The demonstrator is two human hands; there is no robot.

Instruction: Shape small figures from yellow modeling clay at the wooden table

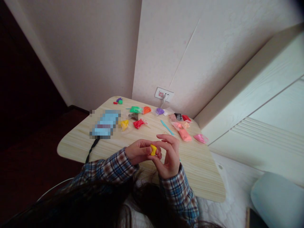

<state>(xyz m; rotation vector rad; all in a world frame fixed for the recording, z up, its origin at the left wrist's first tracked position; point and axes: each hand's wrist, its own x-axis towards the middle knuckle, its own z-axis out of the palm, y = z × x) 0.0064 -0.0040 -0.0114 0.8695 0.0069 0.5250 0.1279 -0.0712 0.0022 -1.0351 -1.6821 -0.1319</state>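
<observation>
A small lump of yellow modelling clay (154,150) is held above the near part of the table, between both hands. My left hand (139,150) grips it from the left, its fingers closed around the lump. From the right, my right hand (168,155) pinches the same lump between thumb and index finger, with the other fingers raised and curled. Farther back on the tabletop lie a bag of yellow clay (124,125), a red clay bag (139,123) and a light-blue modelling tool (167,127).
A pale wooden table (197,164) stands against the wall. Green (136,109), orange and purple bags lie at the back, with pink and coral bags (184,135) at right. A blurred blue-screened device (105,123) with a black strap is at left. A plug sits in the wall socket (164,94).
</observation>
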